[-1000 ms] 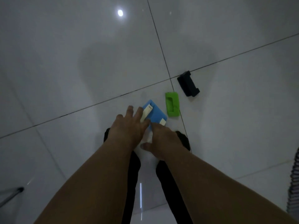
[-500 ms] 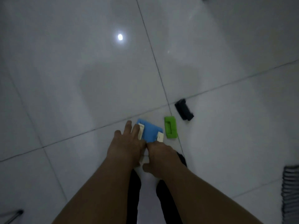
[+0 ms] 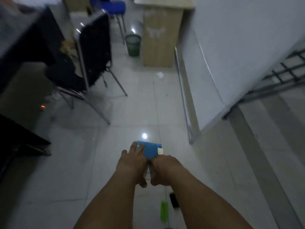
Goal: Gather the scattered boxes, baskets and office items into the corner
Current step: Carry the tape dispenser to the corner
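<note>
hands point(image 3: 132, 164) point(image 3: 165, 169) grip blue box point(image 3: 150, 150), labels point(image 3: 160, 151) blurred

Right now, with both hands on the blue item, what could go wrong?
1. The green item and black item lie on the floor by the right arm; a step could hit them.
2. Chair legs splay into the aisle on the left: a trip risk.
3. Left hand and right hand both hold the blue item; neither is free to break a stumble.
</note>
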Tool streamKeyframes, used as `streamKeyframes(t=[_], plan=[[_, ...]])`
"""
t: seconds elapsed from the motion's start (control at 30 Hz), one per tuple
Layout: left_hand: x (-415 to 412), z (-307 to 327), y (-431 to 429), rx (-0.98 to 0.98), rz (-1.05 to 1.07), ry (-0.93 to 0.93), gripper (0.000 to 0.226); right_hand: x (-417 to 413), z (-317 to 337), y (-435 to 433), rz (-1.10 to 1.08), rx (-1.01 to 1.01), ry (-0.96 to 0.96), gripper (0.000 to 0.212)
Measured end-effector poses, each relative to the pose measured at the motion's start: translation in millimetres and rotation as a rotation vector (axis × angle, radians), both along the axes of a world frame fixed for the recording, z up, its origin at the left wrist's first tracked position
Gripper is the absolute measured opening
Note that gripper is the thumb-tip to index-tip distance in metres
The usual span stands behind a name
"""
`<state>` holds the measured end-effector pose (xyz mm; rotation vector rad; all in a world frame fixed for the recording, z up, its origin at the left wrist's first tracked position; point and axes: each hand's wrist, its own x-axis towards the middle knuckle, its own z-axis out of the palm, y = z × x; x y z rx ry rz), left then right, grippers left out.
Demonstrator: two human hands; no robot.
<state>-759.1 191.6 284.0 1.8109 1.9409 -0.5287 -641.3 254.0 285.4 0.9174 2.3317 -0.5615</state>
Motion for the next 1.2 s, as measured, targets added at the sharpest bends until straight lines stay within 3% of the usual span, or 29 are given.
streamKeyframes(t=[0.2, 0.4, 0.7, 1.0, 1.2], plan=[[-6.9, 88.8, -48.6, 0.221, 0.307, 0.142, 0.089, -33.5, 86.6, -12.5, 0.373, 0.22, 0.143, 0.057], [12.8, 132.8, -160.8, 0.286, 0.65, 0.3, 0.086, -53.8, 137.8, -100.1, 0.756, 0.336, 0.257, 0.06], [74.0, 142.4, -421.1, 0.138, 1.212, 0.426, 0.093, -68.0, 150.7, -352.6, 1.32, 0.25, 0.356, 0.055], [227.4, 143.7, -720.4, 0.01, 1.687, 0.519, 0.097, 27.1, 152.1, -670.3, 1.79, 0.089, 0.461, 0.054], [289.9, 127.3, -844.2, -0.037, 1.864, 0.489, 0.09, 70.1, 133.1, -807.2, 1.965, 0.016, 0.46, 0.059]])
